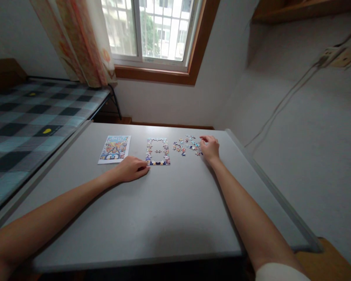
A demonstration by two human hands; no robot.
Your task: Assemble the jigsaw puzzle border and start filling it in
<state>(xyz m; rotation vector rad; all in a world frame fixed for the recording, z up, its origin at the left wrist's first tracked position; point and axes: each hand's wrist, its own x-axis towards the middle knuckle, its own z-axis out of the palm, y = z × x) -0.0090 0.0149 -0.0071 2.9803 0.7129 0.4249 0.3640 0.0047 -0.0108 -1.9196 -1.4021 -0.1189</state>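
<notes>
A jigsaw puzzle border (167, 155) lies flat on the table, with a few joined pieces (158, 151) inside its open middle. My left hand (132, 169) rests on the tabletop, fingers stretched toward the border's lower left corner and touching or nearly touching it. Right of the border, loose puzzle pieces (179, 147) are spread in a loose cluster. At that cluster's right edge is my right hand (210, 149), its fingers bent and apart from the thumb; no piece shows between them. A printed picture sheet (114, 149) lies behind my left hand.
The light grey table (152, 218) has a raised edge strip (276, 191) on the right. A bed with a checked cover (61, 103) stands to the left. Beyond the table are a curtain (78, 43) and a barred window (152, 31). Cables (280, 103) hang along the right wall.
</notes>
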